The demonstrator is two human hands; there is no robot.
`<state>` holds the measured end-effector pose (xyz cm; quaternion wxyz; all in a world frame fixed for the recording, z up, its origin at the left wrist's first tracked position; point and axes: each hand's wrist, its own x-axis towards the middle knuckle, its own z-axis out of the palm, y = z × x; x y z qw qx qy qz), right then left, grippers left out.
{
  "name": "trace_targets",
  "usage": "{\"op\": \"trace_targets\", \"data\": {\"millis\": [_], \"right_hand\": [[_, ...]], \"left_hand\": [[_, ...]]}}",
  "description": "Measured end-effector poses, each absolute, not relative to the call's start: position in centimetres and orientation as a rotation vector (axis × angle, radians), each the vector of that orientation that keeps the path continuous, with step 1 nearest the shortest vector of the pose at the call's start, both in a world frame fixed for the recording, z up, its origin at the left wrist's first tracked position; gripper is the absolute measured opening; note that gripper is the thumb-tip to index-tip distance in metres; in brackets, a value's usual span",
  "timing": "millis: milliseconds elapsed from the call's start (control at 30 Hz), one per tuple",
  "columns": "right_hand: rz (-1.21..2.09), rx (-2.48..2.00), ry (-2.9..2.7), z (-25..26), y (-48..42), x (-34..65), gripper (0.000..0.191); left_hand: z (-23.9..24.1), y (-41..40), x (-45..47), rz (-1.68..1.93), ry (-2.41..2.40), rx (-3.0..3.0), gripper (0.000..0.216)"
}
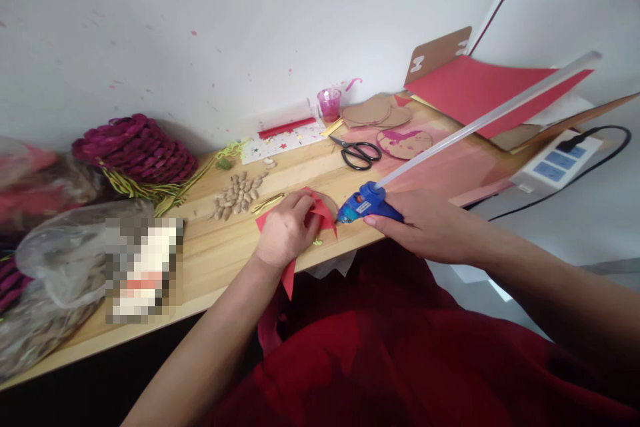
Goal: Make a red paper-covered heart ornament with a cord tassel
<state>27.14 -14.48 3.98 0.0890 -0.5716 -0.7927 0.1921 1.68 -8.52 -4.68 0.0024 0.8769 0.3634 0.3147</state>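
Note:
My left hand [286, 227] presses down on a piece of red paper [323, 213] that lies over a brown cardboard disc at the near edge of the wooden table [220, 260]; its fingers are curled on the paper. My right hand [425, 223] grips a blue glue gun [367, 203]. A long clear glue stick [485, 117] juts out of the gun's back, up to the right. The gun's nozzle points left at the red paper, close to my left fingertips.
Black scissors [359, 153], cardboard discs [375, 112], a pink cup [329, 103] and red sheets [470, 90] lie at the back right. A power strip [555, 167] sits right. Peanuts [237, 195], a magenta woven piece [135, 150] and plastic bags [55, 260] are on the left.

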Motion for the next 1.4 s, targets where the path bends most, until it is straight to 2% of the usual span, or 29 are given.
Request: {"op": "trace_targets", "data": {"millis": [233, 367, 500, 633, 833, 1033, 1400], "right_hand": [[0.569, -1.753, -2.262, 4.5, -14.4, 27.7, 0.034], [0.912, -1.735, -1.918, 4.0, -14.4, 28.5, 0.037], [1.248, -1.484, -1.367, 1.8, -14.3, 28.9, 0.042], [1.357, -1.312, -1.081, 0.0, -14.3, 28.8, 0.041], [1.379, -1.273, -0.993, -0.5, -14.4, 29.1, 0.042], [1.58, -1.097, -0.789, -1.0, -13.9, 29.2, 0.039], [1.661, -1.005, -0.644, -1.4, -13.7, 28.9, 0.036]], "left_hand": [[-4.4, -8.6, 1.8, 0.98, 1.182, 2.721, 0.018], [-4.1, -8.8, 1.9, 1.067, 1.288, 2.658, 0.027], [-4.5, -8.5, 1.8, 1.065, 1.201, 2.702, 0.008], [-5.0, -7.9, 1.5, 1.004, 0.961, 2.739, 0.019], [-4.0, -8.4, 1.0, 0.648, 0.938, 2.809, 0.038], [-2.8, -9.3, 1.2, 0.244, 1.059, 2.7, 0.048], [-2.6, -9.4, 1.1, 0.105, 1.055, 2.697, 0.052]]}}
